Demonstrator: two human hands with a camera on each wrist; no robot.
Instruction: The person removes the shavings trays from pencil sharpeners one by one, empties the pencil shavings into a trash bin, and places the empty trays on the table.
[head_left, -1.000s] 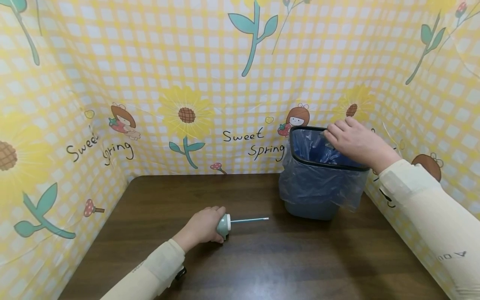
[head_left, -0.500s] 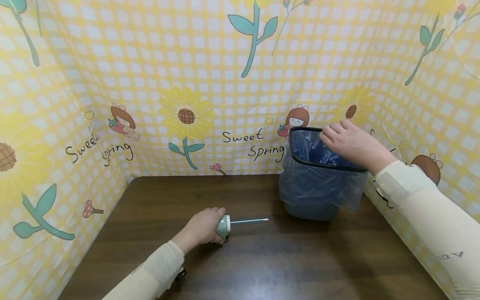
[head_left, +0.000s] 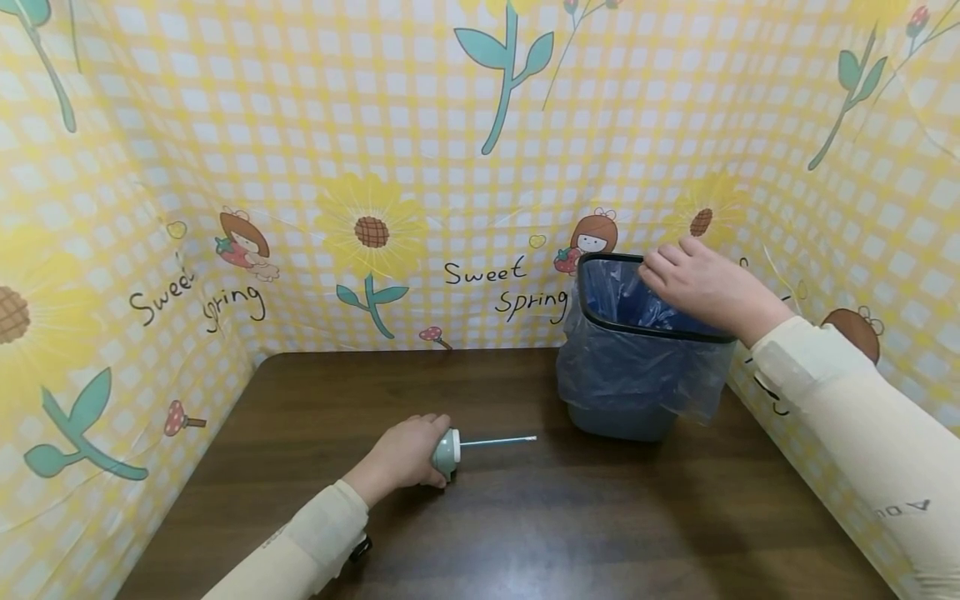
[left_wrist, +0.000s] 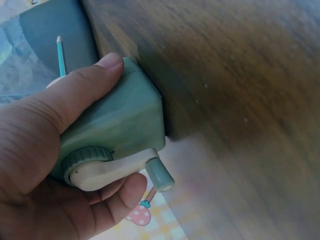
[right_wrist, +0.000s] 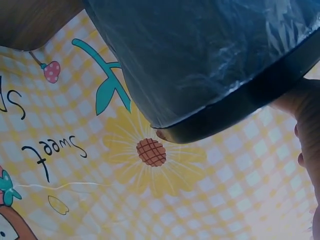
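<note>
My left hand grips a green crank pencil sharpener lying low over the table, thumb along one side. A thin blue pencil sticks out of its white front, pointing right. In the left wrist view the pale crank with its green knob shows beside the curled fingers. My right hand hangs over the mouth of a blue-grey trash bin, knuckles up and fingers bent downward near the dark rim. In the right wrist view the rim hides most of that hand; I cannot tell whether it holds anything.
A translucent bag lines the bin and folds over its outside. The bin stands at the back right of the dark wooden table. Yellow checked cloth with flower prints encloses the table at the back and both sides.
My right hand has shifted slightly left over the bin's mouth since a second ago. The left hand, pencil sharpener and pencil stay in place.
</note>
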